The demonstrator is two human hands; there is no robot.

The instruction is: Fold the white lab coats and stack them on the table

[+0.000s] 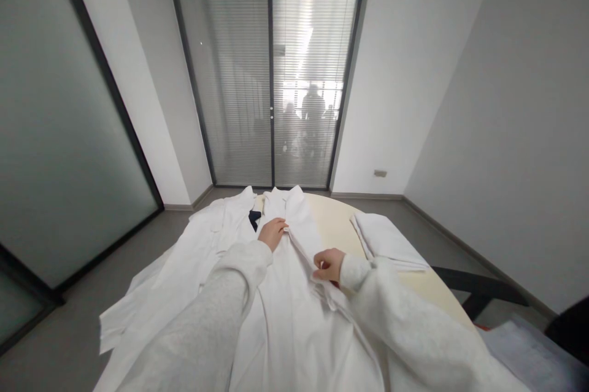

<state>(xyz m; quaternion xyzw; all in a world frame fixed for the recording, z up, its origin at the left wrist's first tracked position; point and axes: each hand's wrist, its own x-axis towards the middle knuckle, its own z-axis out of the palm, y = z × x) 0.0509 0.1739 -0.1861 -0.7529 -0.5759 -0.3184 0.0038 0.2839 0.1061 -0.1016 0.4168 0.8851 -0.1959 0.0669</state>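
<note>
A white coat (294,312) lies spread open along a pale round table (335,220), its collar at the far end. My left hand (272,232) rests near the collar, fingers closed on the coat's front edge. Lower down and to the right, my right hand (328,264) pinches the same front edge in a fist. Both arms wear light grey sleeves. A small dark label (254,218) shows inside the coat, just left of my left hand.
A folded white garment (386,242) lies on the table at the right. A dark chair (483,294) stands at the right edge. Glass doors with blinds (271,85) face me, with people's silhouettes behind them. A glass partition (55,134) runs along the left.
</note>
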